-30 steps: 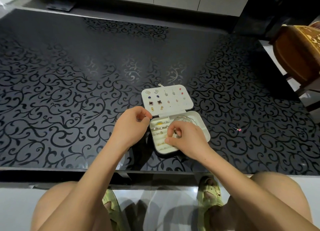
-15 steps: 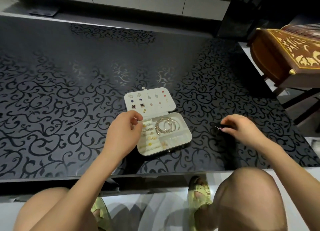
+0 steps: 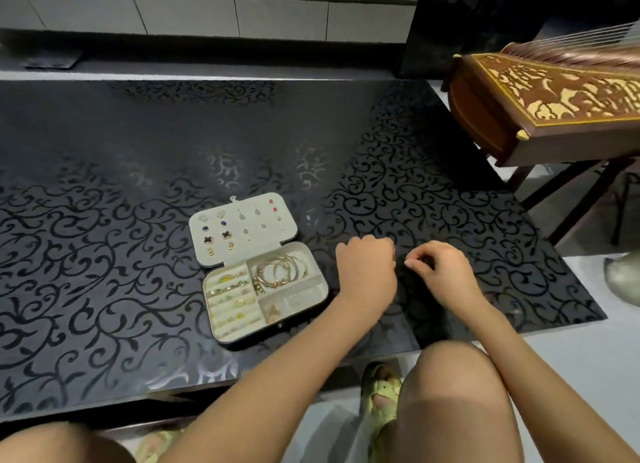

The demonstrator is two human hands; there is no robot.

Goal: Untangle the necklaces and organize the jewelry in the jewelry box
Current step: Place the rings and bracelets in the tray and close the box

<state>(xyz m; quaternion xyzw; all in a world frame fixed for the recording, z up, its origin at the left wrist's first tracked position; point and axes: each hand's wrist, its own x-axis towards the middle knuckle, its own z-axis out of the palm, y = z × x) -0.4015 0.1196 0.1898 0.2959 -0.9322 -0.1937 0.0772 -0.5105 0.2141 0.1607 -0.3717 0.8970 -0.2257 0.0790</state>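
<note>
Jewelry box (image 3: pixel 320 287): open, flat on the black scroll-patterned table (image 3: pixel 138 150), left of both hands and near the front edge. Lid (image 3: pixel 287 232): folded back on the far side, inner face up, with pairs of earrings (image 3: pixel 227 234) pinned in rows. Base (image 3: pixel 301 296): divided into compartments. Left section: padded rolls with rings (image 3: pixel 228 287) tucked between them. Far right compartment: a cluster of gold bangles (image 3: pixel 280 270), overlapping one another. Near right compartments: a few small pieces, too small to identify.

Left hand (image 3: pixel 367 272): just right of the box base, back of the hand up, fingers curled under toward the palm. Contents of the palm hidden; not possible to tell whether grasping anything.

Right hand (image 3: pixel 443 275): just beside the left, a narrow gap between the two, low over the table. Thumb and fingertips (image 3: pixel 410 262) drawn together toward the left hand, as in a pinch. Nothing legible between the tips; not possible to confirm a grasp here either.

Surroundings: carved wooden stringed instrument (image 3: pixel 540 105) on a stand off the right end of the table; pale cabinet fronts (image 3: pixel 277 15) along the far side; bare knees (image 3: pixel 457 393) and a yellow-green sandal (image 3: pixel 381 393) below the near table edge.
</note>
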